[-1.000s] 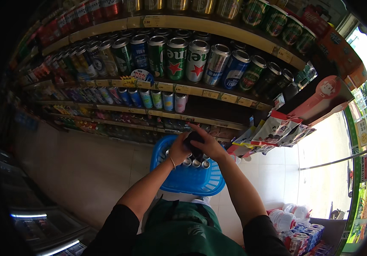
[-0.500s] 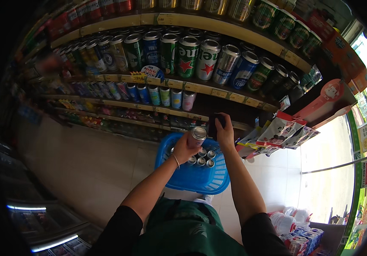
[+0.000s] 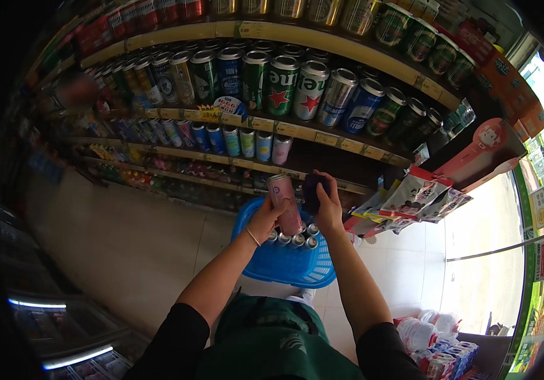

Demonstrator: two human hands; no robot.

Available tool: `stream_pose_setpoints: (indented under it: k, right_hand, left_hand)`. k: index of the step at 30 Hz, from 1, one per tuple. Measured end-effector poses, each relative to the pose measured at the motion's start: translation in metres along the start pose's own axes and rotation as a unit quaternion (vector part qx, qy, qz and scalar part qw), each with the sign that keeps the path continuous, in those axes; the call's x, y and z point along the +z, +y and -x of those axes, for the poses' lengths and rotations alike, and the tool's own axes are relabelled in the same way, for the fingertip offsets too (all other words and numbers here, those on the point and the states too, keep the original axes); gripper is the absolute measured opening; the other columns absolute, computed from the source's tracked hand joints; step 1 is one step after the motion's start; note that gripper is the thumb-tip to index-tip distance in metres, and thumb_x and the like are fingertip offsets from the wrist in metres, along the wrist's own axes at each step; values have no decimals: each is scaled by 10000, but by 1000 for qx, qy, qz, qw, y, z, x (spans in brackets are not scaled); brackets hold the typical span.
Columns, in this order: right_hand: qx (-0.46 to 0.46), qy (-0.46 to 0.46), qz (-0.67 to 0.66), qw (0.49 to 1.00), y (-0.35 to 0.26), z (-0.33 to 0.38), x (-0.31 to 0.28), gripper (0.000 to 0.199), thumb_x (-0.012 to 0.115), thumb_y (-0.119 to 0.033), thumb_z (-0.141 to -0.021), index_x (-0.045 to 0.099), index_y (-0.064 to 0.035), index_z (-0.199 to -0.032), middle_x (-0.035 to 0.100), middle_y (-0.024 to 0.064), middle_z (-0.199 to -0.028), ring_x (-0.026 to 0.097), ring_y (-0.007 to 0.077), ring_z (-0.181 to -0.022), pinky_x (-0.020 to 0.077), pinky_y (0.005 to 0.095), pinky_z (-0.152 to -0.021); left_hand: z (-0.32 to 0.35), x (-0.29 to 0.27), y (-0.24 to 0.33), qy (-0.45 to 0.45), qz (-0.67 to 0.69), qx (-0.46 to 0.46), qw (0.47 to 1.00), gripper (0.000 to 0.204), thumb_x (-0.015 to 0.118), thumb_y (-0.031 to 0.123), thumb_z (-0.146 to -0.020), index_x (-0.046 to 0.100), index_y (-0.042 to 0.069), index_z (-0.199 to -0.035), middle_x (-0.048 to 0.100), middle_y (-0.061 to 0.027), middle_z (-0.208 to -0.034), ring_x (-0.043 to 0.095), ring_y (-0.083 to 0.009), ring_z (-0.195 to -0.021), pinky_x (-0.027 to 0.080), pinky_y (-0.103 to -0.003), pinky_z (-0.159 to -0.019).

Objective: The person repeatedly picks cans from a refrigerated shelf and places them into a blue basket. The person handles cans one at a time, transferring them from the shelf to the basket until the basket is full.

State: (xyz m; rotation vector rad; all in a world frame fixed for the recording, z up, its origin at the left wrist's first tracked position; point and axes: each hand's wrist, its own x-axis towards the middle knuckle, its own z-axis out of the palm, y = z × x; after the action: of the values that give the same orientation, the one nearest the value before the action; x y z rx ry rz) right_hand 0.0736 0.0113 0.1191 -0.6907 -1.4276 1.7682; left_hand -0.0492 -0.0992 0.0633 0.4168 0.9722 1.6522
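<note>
My left hand (image 3: pixel 263 220) is closed round a slim pink drink can (image 3: pixel 286 201), which lies tilted so that its side faces up. Close by on the right, my right hand (image 3: pixel 330 208) grips a dark purple-black thing (image 3: pixel 312 191); whether it is a folded cloth I cannot tell. Both hands are over a blue plastic basket (image 3: pixel 279 271) on the floor. Several silver-topped cans (image 3: pixel 298 240) stand in it, partly hidden by the held can and my left hand.
In front rise shelves of drink cans; a lower row ends in a pink can (image 3: pixel 281 149), with a dark gap to its right. Snack bags (image 3: pixel 416 193) hang at the right. Wrapped bottles (image 3: pixel 416 332) stand at lower right, and lit glass-topped cases (image 3: pixel 63 335) at lower left.
My left hand has tipped the pink can from nearly upright, lid towards me, onto its slant, so its side now shows. The right hand has shifted slightly left, still holding the dark thing.
</note>
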Motion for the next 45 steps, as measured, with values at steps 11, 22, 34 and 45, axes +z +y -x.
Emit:
stream_pose_setpoints:
  k: [11, 22, 34, 45]
  right_hand:
    - [-190, -84, 395, 895, -7, 7, 46, 613, 570, -132, -908, 315, -110, -1465, 179, 200, -1551, 220, 390, -1417, 287, 445, -1112]
    - [202, -98, -68, 972, -27, -44, 6, 263, 576, -203, -907, 618, -66, -1128, 660, 84, -1043, 629, 206, -945, 505, 329, -872]
    - [180, -128, -175, 959, -43, -37, -4, 569, 416, 31, -826, 448, -99, -1379, 444, 164, -1387, 518, 294, -1212, 444, 430, -1013]
    - [-210, -220, 369, 878, -24, 50, 39, 547, 528, -93, -910, 377, -106, -1435, 148, 198, -1560, 138, 399, -1444, 164, 447, -1166]
  left_hand:
    - [4, 36, 17, 3, 156, -39, 987, 562, 318, 536, -1004, 383, 175, -1430, 529, -58, -1330, 547, -212, -1188, 493, -349, -944]
    - [15, 46, 39, -71, 40, -151, 985, 648, 420, 664, -910, 590, 70, -1106, 678, -132, -929, 687, -231, -778, 571, -317, -669]
    - [17, 32, 34, -65, -148, 15, 987, 584, 678, 432, -868, 502, 62, -1285, 624, -67, -1087, 620, -146, -931, 519, -274, -778]
    - [-1, 18, 25, -19, 241, -66, 968, 596, 355, 603, -967, 508, 123, -1284, 608, -96, -1141, 627, -225, -986, 547, -350, -808]
